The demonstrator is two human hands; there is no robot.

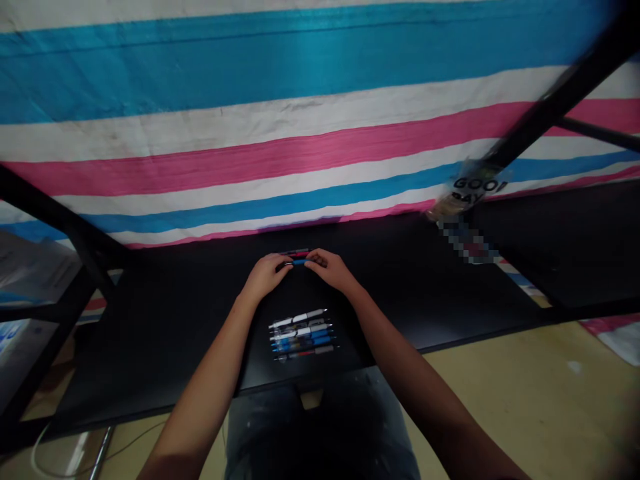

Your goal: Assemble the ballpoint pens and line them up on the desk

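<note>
Towards the back of the black table (190,327), a blue pen (299,263) lies crosswise between my two hands. My left hand (266,276) has its thumb and fingers closed on the pen's left end. On the right end, the fingers of my right hand (332,268) are curled in and pinching. Just behind it are a red pen (299,254) and at least one darker pen, partly covered by my fingers. Nearer to me, between my forearms, several pens lie side by side: a white pen (299,319) at the back, blue pens (300,343) and a grey pen (306,353) in front.
A striped sheet (280,153) hangs behind the table. At the back right stands a clear plastic bag (470,190) with black lettering, beside a blurred-out item. Black metal frame bars (545,100) rise on both sides. Packages (30,273) sit on a rack at the left.
</note>
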